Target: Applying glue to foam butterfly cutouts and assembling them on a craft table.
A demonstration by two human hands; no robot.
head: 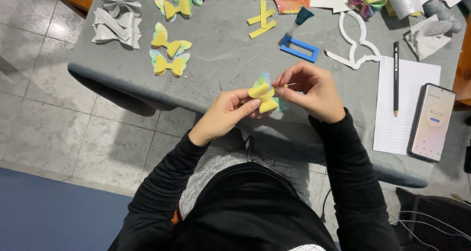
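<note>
Left hand [226, 114] pinches yellow bow [263, 95] at its middle, above table [225, 79] edge, steadying it. Right hand [314, 91] grip narrow on a thin strip beside the bow, free for fine work.

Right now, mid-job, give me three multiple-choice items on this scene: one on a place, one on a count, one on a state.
1. Where does the pencil lie?
A. on the lined paper sheet
B. on the floor
C. inside the blue frame

2. How many finished yellow bows lie on the table at the person's left, apart from the one in hand?
A. one
B. three
C. six

3. What is the state of the yellow bow in hand?
A. lying flat on the table
B. held up between both hands
C. dropped on the floor

Key: 1 A, the pencil rests on the sheet beside the phone. 2 B, three lie there in a loose column. 3 B, the left hand pinches it while the right hand works at its edge.
</note>
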